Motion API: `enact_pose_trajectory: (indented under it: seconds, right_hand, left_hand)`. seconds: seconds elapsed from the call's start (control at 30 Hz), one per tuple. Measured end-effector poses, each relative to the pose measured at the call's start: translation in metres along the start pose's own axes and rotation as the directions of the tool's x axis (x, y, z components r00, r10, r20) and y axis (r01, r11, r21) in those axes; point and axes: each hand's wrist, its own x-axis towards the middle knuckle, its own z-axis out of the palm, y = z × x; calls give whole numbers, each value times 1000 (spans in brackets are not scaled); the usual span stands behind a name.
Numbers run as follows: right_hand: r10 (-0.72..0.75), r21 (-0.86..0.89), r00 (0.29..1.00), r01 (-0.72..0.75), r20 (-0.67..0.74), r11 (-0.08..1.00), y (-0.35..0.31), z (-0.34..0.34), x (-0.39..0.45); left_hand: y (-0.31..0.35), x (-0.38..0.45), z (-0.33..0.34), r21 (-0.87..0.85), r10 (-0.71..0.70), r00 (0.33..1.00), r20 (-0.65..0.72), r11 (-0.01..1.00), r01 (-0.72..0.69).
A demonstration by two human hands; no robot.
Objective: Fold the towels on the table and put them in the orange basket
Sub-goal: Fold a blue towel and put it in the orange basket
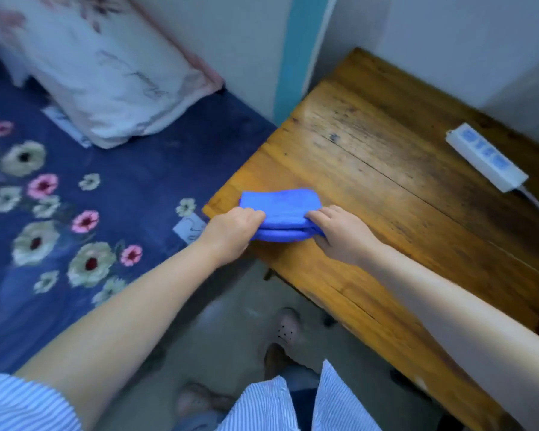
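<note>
The blue towel (280,209), folded into a thick stack, lies at the counter (386,188) corner nearest the bed (75,197). The left hand (231,231) grips the towel's left end, fingers (252,216) closed over its top layers. The right hand (339,234) grips the towel's right end, fingers (316,217) closed around the edge. The towel sits between both hands. A white power strip (486,157) lies well apart from the towel, toward the wall.
</note>
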Motion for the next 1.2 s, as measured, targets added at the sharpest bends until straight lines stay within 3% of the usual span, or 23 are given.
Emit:
enact_pose_trajectory:
  seconds: [0.13,0.27,0.47,0.6,0.77,0.87,0.93,1.07,1.2]
  right_hand:
    - [-140,91,990,140,-9,986,-95,-44,44]
    - [-275,171,960,280,-50,945,-211,-68,61]
    - [-445,225,888,460,-115,859,-384,-83,70]
    - [-551,183,829,558,-93,809,-461,-89,72]
    - [-663,90,746,666,-67,740,-556,-89,87]
    - [-669,66,743,669,-20,741,-592,-87,108]
    - [-680,46,733,679,24,733,-615,-87,128]
    - [-677,-7,727,682,113,731,-655,-90,186]
    - [-684,-70,709,702,171,709,-697,-100,255]
  left_hand:
    - [-62,-77,-20,157,-216,974,-70,962,224]
    - [-125,-182,-40,120,-388,911,-139,907,404]
    - [-208,-354,-60,-240,-652,724,-225,757,608]
    - [-236,-429,-59,-416,-747,623,-232,656,630]
    - [-277,-499,-53,-616,-873,399,-281,482,623]
    - [-308,-519,-51,-607,-895,371,-249,442,660]
    - [-334,-527,-51,-596,-901,378,-212,426,681]
    - [-396,-527,-52,-526,-880,459,-123,450,722]
    - [-467,-515,-60,-400,-896,442,-31,417,817]
